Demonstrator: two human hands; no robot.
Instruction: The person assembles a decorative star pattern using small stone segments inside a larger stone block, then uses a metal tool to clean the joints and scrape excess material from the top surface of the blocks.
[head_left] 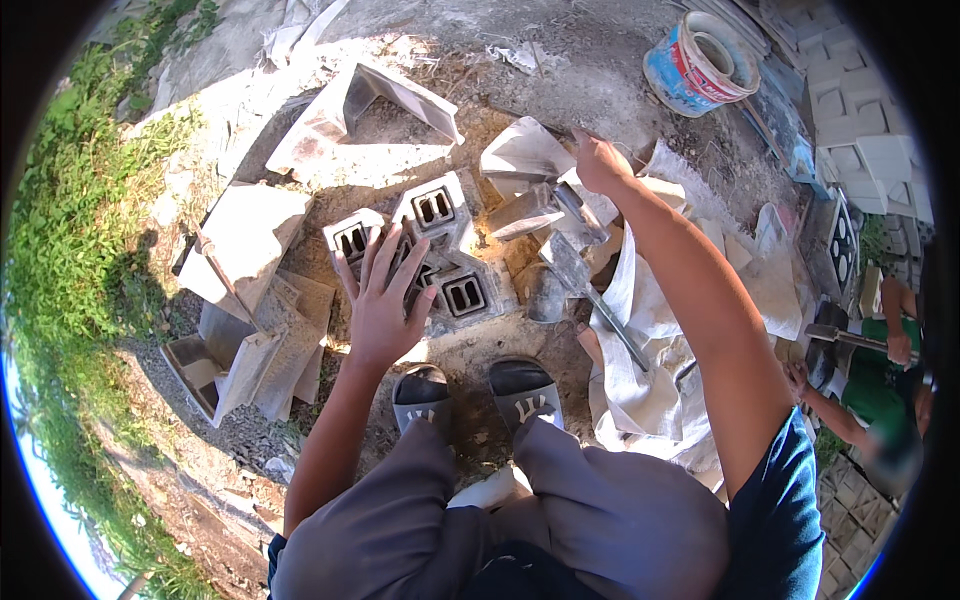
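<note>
With fingers spread, my left hand point(382, 290) rests on or just over a grey angular mould point(482, 262) that has several slotted openings. My right hand point(602, 165) reaches out at the far right of the mould, fingers bent together. A thin dark rod point(525, 118) meets its fingertips; the grip itself is hidden. Just below that hand lies a rectangular metal piece point(580, 212) among pale angular plates point(525, 155). Closer to me, a flat-bladed trowel point(567, 262) lies with its long handle toward my feet. Beside its blade is a clear cup-like container point(546, 295).
Pale folded plates point(245, 240) are piled at left, and an angular frame point(405, 100) lies beyond the mould. White sacking point(655, 385) covers ground at right. A paint bucket point(703, 65) stands far right. Another person point(885, 370) holds a hammer-like tool point(850, 338) near stacked blocks point(865, 150).
</note>
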